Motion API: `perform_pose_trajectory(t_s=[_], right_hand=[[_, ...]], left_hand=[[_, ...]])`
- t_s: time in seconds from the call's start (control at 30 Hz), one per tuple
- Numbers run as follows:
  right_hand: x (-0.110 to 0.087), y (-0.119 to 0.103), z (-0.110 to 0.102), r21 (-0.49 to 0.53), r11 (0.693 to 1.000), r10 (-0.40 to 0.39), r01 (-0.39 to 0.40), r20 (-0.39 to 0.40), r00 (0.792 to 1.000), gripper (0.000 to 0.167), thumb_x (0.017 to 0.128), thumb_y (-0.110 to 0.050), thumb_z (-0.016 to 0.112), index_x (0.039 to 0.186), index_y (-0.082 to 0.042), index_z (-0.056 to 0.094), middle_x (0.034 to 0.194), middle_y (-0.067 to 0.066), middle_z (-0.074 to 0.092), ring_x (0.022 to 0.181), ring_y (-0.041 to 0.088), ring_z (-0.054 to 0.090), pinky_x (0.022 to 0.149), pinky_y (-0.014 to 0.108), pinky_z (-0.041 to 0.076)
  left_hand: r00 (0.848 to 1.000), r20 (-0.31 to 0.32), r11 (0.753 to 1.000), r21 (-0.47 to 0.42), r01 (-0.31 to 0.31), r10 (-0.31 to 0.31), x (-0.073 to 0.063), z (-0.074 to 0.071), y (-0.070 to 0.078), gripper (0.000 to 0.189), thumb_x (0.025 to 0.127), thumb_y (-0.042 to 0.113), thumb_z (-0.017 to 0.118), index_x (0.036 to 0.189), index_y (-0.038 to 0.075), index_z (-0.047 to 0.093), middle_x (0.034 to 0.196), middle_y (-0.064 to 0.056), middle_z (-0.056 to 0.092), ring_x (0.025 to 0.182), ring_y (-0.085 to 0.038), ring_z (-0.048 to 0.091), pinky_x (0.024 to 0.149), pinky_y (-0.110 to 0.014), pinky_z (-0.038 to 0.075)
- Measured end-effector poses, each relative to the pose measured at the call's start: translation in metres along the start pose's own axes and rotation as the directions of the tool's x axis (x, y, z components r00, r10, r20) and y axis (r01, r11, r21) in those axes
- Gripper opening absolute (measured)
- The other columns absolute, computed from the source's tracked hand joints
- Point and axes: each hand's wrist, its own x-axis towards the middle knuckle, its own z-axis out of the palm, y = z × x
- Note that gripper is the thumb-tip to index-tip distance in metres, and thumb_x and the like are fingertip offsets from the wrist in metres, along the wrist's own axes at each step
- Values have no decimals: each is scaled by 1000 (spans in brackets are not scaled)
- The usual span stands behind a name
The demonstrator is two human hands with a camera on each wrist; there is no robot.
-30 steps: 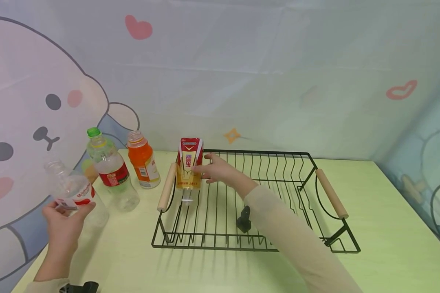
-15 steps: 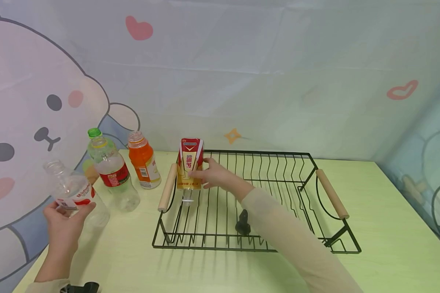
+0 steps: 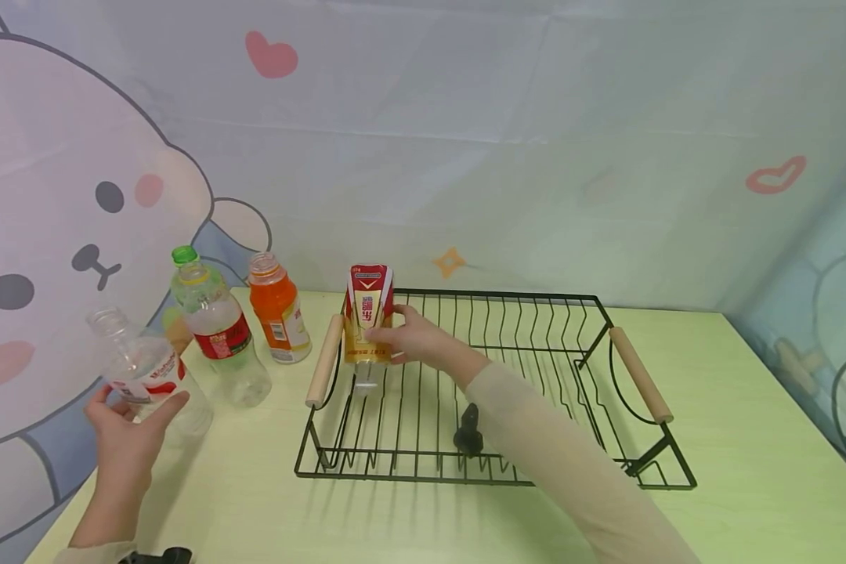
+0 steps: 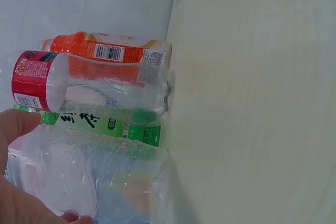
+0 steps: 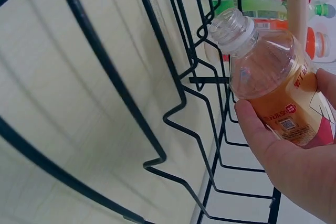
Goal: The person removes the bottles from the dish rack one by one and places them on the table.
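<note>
My left hand (image 3: 130, 435) grips a clear plastic bottle (image 3: 148, 368) with a red-and-white label, which leans on the table at the far left. In the left wrist view that bottle (image 4: 100, 174) fills the lower left, with the thumb and fingertips around it. My right hand (image 3: 423, 341) holds a bottle with a red-and-gold label (image 3: 369, 313) upside down, its uncapped mouth pointing down over the left part of the black wire rack (image 3: 416, 453). The right wrist view shows that bottle's clear neck (image 5: 231, 30) beside the rack's bent wires, with thumb and finger on its sides.
Behind the left hand stand a green-topped bottle with a red label (image 3: 218, 337) and an orange bottle (image 3: 275, 305). A green-labelled bottle (image 4: 142, 134) shows among them in the left wrist view. The rack has wooden handles (image 3: 639, 374) at both sides, and a printed cloth (image 3: 536, 157) hangs behind.
My right hand has come slightly closer around the upside-down bottle, its thumb a little further over the label. The left hand and its bottle stay nearly in place.
</note>
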Motion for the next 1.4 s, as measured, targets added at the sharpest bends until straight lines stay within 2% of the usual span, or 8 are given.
perform_pose_trajectory(t_s=[0.2,0.33,0.67,0.8,1.03,1.1,1.27,1.4], right_hand=[[-6,-10,-7,-23,1000,-15,14,-27,1000,83,91,-30,67,153,-9,15,130,19,54,116,35,58,89,38,54],[-10,-18,-14,-21,999,-27,27,-26,999,81,92,-32,66,153,-12,16,129,17,55,116,34,58,90,38,53],[-21,-31,-31,0,998,-65,65,-6,998,80,93,-31,64,153,-13,15,130,15,55,115,34,58,93,40,52],[-28,-37,-37,-4,996,-86,86,-2,996,78,92,-32,64,153,-16,18,126,14,57,113,32,60,92,41,52],[-42,-47,-51,-35,991,-130,131,23,991,74,93,-33,62,153,-20,20,123,13,59,108,30,61,94,41,51],[-48,-49,-55,-52,988,-140,142,35,990,73,94,-33,61,153,-20,20,124,13,58,109,29,61,94,41,51],[-64,-54,-64,-52,984,-167,171,77,983,68,96,-31,58,153,-22,23,129,14,56,112,30,61,95,41,50],[-78,-57,-70,-34,982,-182,186,110,977,66,97,-27,56,154,-21,23,131,17,53,111,32,62,94,40,51]], left_hand=[[988,-98,991,-59,-124,118,-10,-3,4,91,85,26,72,147,29,5,119,17,23,143,-19,17,114,-32,22],[945,-194,960,-48,-276,263,-20,-4,10,86,84,20,72,146,24,13,126,12,27,138,-16,22,112,-27,21],[773,-325,812,-22,-583,545,-37,-2,27,79,76,3,74,140,14,29,135,10,32,131,-8,31,107,-13,20],[682,-344,731,18,-682,645,-50,2,37,75,75,2,73,138,11,34,134,10,35,130,-10,33,106,-17,22],[505,-316,543,37,-839,803,-78,17,61,68,70,3,70,131,-7,40,128,14,38,123,-9,39,101,-24,26],[480,-280,511,44,-858,831,-83,20,66,69,71,4,69,130,-10,37,129,15,38,124,-10,39,102,-23,27],[460,-182,477,63,-876,869,-85,20,72,72,71,6,69,133,-8,34,134,15,35,132,-14,35,108,-25,26],[424,-122,435,90,-896,898,-80,21,78,72,74,19,71,133,-6,38,137,-1,43,134,-17,34,111,-28,25]])
